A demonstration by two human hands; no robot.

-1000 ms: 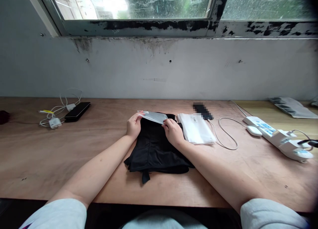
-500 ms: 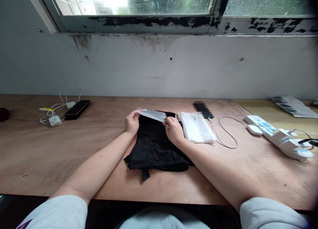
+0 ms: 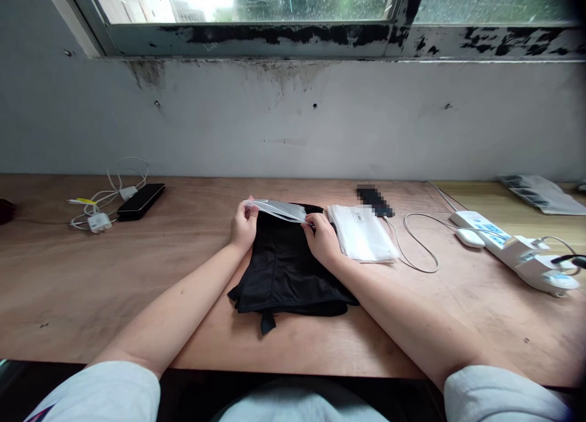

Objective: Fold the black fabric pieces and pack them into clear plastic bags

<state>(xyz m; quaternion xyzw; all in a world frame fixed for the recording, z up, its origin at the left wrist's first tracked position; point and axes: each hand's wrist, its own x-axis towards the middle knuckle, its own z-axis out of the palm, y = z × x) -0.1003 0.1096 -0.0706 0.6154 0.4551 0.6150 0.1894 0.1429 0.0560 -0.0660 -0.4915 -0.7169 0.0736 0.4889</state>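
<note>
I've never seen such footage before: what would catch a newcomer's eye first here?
Probably the black cloth in the middle of the table, with the left hand and right hand holding a translucent bag at its far end. Next might come the white power strip at the right, and the window frame above, blotched with black.

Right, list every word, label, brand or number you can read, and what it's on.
Nothing is legible.
White bag stack: a small label, too small to read.
Held clear bag: no readable print.
Power strip: any markings are too small to read.
Left sleeve: coloured mark, cut off, unreadable.
</note>
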